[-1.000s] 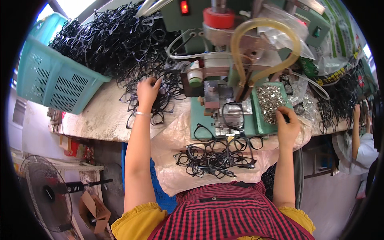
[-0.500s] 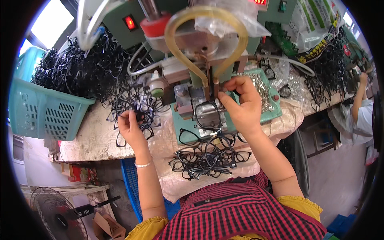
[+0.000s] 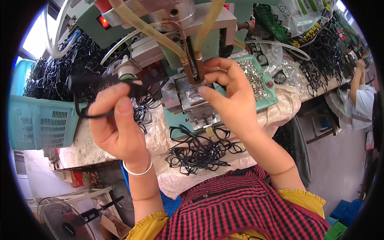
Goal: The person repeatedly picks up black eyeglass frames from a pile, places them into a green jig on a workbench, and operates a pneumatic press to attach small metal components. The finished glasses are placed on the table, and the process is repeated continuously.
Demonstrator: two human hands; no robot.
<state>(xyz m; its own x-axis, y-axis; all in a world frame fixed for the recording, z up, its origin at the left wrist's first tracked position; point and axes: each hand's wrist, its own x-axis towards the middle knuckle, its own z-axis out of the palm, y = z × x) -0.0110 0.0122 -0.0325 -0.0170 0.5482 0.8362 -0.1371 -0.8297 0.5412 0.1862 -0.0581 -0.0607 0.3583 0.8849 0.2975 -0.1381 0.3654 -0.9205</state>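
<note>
My left hand (image 3: 122,132) is raised and pinches a black eyeglass frame (image 3: 94,82), partly smeared by motion. At the bench press, my right hand (image 3: 234,98) curls its fingers beside the copper electrodes (image 3: 189,74), thumb low and just above the metal fixture (image 3: 195,97). Whatever its fingertips hold is too small or hidden to make out. No eyeglass frame sits on the fixture. Several black frames (image 3: 196,154) lie heaped on the cloth in front of the press.
A green tray (image 3: 270,100) of small metal parts stands right of the press. On the left are a turquoise basket (image 3: 40,124) and a big heap of black frames (image 3: 52,76). Hoses (image 3: 148,32) hang over the press. A co-worker's arm (image 3: 356,84) shows far right.
My left hand has risen from the left-hand frames, bringing one up. The frame that stood at the fixture has left it. My right hand stays by the electrodes; the view has shifted.
</note>
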